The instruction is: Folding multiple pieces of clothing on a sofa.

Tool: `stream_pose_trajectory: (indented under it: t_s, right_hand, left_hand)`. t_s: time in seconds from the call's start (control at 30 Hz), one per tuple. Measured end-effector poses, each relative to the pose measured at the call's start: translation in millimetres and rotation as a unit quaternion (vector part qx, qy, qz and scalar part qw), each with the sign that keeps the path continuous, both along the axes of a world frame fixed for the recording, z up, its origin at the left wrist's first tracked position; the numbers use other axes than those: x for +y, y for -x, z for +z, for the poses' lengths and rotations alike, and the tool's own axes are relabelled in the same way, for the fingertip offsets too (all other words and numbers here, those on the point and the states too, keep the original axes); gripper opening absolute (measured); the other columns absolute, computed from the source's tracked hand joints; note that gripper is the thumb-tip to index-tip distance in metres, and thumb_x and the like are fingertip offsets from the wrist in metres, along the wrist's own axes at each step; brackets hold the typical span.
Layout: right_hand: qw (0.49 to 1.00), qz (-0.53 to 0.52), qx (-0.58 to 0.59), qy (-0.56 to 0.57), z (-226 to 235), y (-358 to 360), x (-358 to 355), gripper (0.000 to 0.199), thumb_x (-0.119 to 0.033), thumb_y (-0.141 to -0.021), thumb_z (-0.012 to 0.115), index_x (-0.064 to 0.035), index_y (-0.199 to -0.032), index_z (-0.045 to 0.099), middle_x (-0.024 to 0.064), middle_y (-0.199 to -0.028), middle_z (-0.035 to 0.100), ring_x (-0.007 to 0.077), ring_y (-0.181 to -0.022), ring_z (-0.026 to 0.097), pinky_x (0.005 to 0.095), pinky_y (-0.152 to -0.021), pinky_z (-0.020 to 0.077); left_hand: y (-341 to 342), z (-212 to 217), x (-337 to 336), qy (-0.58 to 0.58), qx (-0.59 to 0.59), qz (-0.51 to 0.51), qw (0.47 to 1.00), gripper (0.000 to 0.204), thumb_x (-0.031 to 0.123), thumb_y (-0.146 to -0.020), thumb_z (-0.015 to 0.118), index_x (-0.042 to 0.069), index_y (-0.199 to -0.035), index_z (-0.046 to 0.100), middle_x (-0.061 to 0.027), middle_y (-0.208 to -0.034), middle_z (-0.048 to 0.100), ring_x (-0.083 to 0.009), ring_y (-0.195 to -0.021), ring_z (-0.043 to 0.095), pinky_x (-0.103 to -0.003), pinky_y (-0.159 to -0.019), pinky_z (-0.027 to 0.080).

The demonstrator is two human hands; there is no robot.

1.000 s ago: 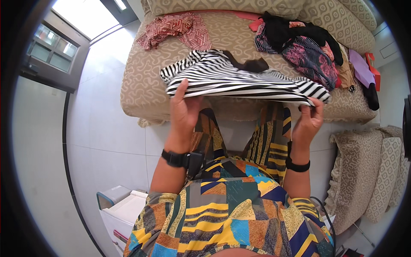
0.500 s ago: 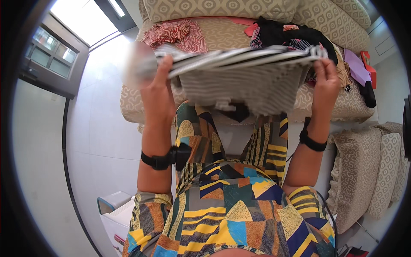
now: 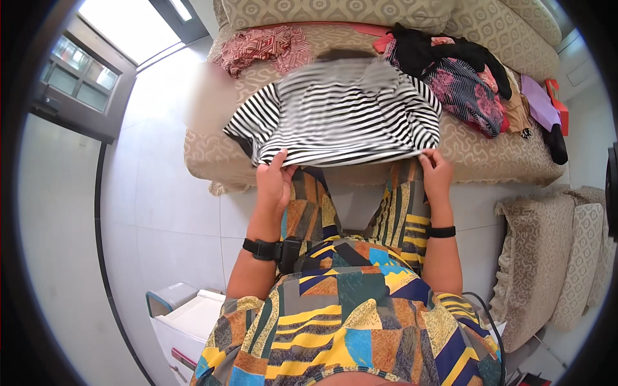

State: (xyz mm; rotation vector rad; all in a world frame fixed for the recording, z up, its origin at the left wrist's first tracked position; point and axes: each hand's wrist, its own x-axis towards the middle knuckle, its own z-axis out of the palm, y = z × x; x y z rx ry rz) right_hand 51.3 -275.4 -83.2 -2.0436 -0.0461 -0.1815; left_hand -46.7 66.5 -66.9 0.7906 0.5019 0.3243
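Observation:
A black-and-white striped shirt is spread over the patterned sofa seat in front of me, its far part blurred by motion. My left hand pinches the near edge at its left end, thumb on top. At the right end of the same edge, my right hand grips the cloth between thumb and fingers. One striped sleeve sticks out to the left. Dark cloth shows at the shirt's far edge.
Crumpled red-and-white patterned cloth lies at the sofa's far left. On the right is a heap with a floral garment and black clothing. A covered seat stands at right, a white cabinet at lower left.
Both hands have come down toward me and closer together. The shirt, earlier lifted and blurred in the air, now spreads out over the sofa, and the heap on the right shows more.

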Motion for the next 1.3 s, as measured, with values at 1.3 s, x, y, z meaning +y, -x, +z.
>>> stream_pose_trajectory:
  t_s: [1.3]
  right_hand:
    - [0.855, 0.514, -0.068, 0.007, 47.5, 30.9, 203.1, 0.031, 0.004, -0.078, 0.061, -0.0045, -0.107, 0.062, 0.016, -0.137, 0.051, 0.0335, -0.129, 0.046, 0.0382, -0.107, 0.0382]
  left_hand:
    - [-6.1, -5.5, 0.1, -0.003, -0.034, 0.042, 0.999, 0.025, 0.019, -0.095, 0.06, 0.004, -0.112, 0.051, -0.0041, -0.093, 0.061, -0.0111, -0.067, 0.058, -0.025, -0.051, 0.047]
